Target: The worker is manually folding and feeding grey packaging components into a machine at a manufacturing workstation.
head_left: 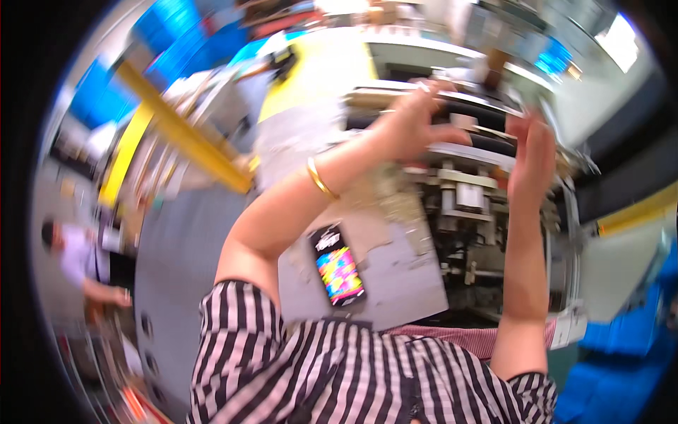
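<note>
My left hand (pixel 415 126), with a gold bangle (pixel 321 178) on its forearm, is over the near roller area of a machine (pixel 470 198). Its thumb stretches to the right and its fingers point away; nothing shows in its grip. To the right, my right hand (pixel 533 152) is raised over the same machine, fingers extended and smeared by motion. Between the hands are dark rollers (pixel 487 145) and a small pale piece (pixel 464 123), too blurred to name. I cannot tell whether either hand touches them.
A black phone-like slab (pixel 339 267) with a colourful face lies on a grey board (pixel 402 283) by my body. A yellow post (pixel 183 131) slants at left. Another person (pixel 81 258) is at far left. Blue bins (pixel 169 32) stand at back left, with more blue containers (pixel 614 367) at lower right.
</note>
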### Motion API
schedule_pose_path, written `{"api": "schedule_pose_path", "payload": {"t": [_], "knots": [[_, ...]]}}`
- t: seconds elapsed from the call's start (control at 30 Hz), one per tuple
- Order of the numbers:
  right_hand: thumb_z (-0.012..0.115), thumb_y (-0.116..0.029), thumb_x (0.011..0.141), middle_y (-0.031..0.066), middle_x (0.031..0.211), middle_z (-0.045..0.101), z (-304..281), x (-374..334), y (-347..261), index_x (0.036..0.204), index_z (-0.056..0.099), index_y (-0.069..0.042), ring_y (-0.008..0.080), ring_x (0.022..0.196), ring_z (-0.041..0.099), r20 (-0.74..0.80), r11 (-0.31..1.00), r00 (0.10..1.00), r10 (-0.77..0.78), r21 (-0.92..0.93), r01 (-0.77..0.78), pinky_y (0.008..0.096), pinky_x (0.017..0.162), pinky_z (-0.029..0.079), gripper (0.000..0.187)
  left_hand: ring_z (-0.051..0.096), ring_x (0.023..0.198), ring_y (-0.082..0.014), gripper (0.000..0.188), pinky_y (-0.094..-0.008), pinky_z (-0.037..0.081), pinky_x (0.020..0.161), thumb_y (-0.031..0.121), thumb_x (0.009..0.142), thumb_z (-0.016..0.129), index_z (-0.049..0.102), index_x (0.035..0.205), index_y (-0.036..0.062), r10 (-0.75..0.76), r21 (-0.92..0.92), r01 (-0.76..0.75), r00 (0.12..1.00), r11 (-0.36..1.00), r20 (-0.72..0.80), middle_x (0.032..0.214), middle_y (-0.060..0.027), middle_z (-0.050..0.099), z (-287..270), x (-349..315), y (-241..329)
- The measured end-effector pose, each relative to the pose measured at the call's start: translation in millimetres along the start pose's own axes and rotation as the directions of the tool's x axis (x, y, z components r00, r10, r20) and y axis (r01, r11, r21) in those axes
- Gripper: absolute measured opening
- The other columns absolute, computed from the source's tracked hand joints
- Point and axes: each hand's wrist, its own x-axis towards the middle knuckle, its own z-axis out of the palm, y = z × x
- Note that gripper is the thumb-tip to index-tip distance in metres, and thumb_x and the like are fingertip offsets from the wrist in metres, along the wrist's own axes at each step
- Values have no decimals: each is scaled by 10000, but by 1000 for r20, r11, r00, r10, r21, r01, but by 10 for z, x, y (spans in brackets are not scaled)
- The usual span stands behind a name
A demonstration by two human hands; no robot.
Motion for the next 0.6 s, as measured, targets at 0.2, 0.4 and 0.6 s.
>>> {"api": "schedule_pose_path", "payload": {"t": [0.2, 0.4, 0.6], "knots": [[594, -102, 885, 98, 860, 699, 713, -2404, -753, 954, 689, 16, 174, 813, 659, 874, 906, 335, 352, -228, -356, 298, 758, 501, 167, 650, 917, -141, 281, -300, 513, 796, 166, 855, 724, 692, 1129, 112, -529, -4, 530, 846, 848, -59, 1023, -36, 713, -1665, -2584, 1019], [613, -158, 891, 124, 918, 702, 1712, -3306, -1180, 1018, 682, 24, 198, 846, 657, 964, 859, -44, 261, -253, -446, 292, 766, 487, 232, 639, 711, -148, 218, -312, 504, 649, 241, 868, 667, 720, 940, 42, -385, -7, 938, 135, 346, -913, 795, -102, 708, -3101, -6181, 1691], [659, -79, 807, 137, 954, 679, 3058, -3902, -1385, 1067, 666, 1, 284, 906, 647, 949, 976, -306, 69, -127, -175, 343, 809, 500, 272, 629, 948, -322, 209, -415, 503, 838, 193, 807, 680, 699, 1004, 125, 109, -295, 685, -302, -666, -947, 965, -145, 686, -3295, -8961, 3368]]}}
